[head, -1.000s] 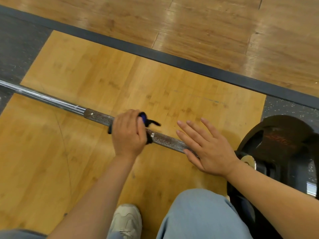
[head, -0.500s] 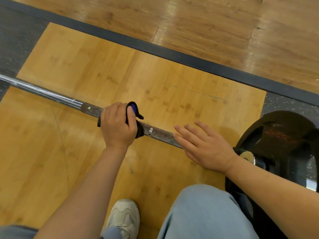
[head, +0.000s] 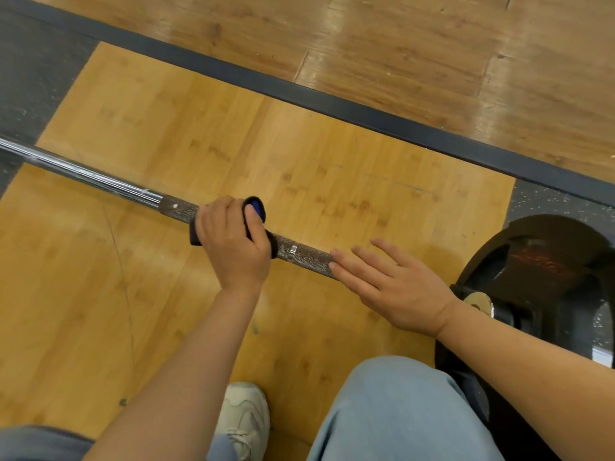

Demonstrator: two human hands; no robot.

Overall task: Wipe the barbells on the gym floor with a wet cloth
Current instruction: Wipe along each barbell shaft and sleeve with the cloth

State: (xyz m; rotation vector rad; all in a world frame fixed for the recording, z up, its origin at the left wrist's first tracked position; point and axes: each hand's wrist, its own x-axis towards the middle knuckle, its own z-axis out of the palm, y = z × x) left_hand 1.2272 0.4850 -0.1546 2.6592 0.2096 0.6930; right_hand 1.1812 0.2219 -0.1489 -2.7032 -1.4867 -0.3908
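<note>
Across the wooden lifting platform [head: 199,134] lies the barbell [head: 100,181]; left hand [head: 233,247] grips a dark cloth [head: 256,207] round its knurling, right hand [head: 396,287] rests flat, fingers straight, near the weight plate [head: 545,271].

No text, number or brand can be read anywhere in the head view. The black weight plate [head: 545,271] carries a worn reddish patch on its face that may be raised lettering, but it is too blurred and rubbed to make out. The barbell [head: 306,254] shows only a plain bright ring mark and a small pale spot in its knurling, neither a readable sign. The cloth [head: 256,207] bears no label that shows
</note>
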